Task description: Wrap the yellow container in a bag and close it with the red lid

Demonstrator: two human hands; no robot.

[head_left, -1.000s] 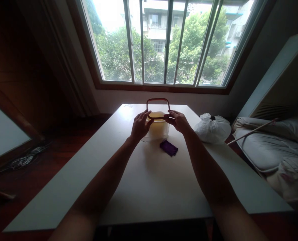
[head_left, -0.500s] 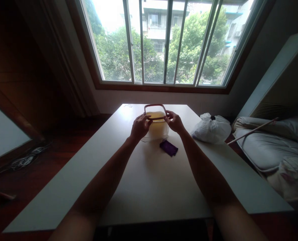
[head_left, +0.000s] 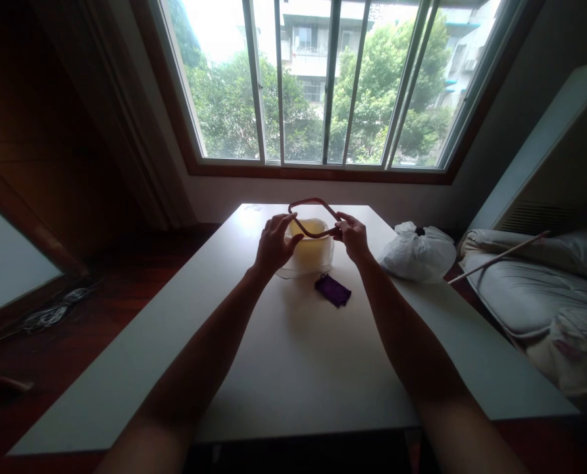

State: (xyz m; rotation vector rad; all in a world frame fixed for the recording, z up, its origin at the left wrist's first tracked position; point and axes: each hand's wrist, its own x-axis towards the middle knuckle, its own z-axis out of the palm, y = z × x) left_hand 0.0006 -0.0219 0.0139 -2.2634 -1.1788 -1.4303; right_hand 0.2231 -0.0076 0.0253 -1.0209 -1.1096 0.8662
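A brown ring shaped like a rounded rectangle (head_left: 314, 235) is held tilted over a pale yellowish see-through tub (head_left: 314, 258) on the white table. Whether its middle is clear or hollow I cannot tell. My right hand (head_left: 353, 237) grips the ring's right end between thumb and fingers. At the ring's left side, my left hand (head_left: 274, 242) has its thumb and fingers spread; a fingertip seems to touch the rim. Just in front of the tub lies a small dark purple cloth-like piece (head_left: 333, 290).
A tied white plastic bag (head_left: 418, 253) sits on the right part of the white table (head_left: 293, 368). Past the right edge are a folded quilt (head_left: 545, 283) and a thin stick (head_left: 501, 257). Cables (head_left: 51, 316) lie on the floor at left. A window stands beyond the table.
The brown ring has turned and tilted, its right end shifting rightward with my right hand. My left hand's thumb and fingers have spread apart. The tub and purple piece stay put.
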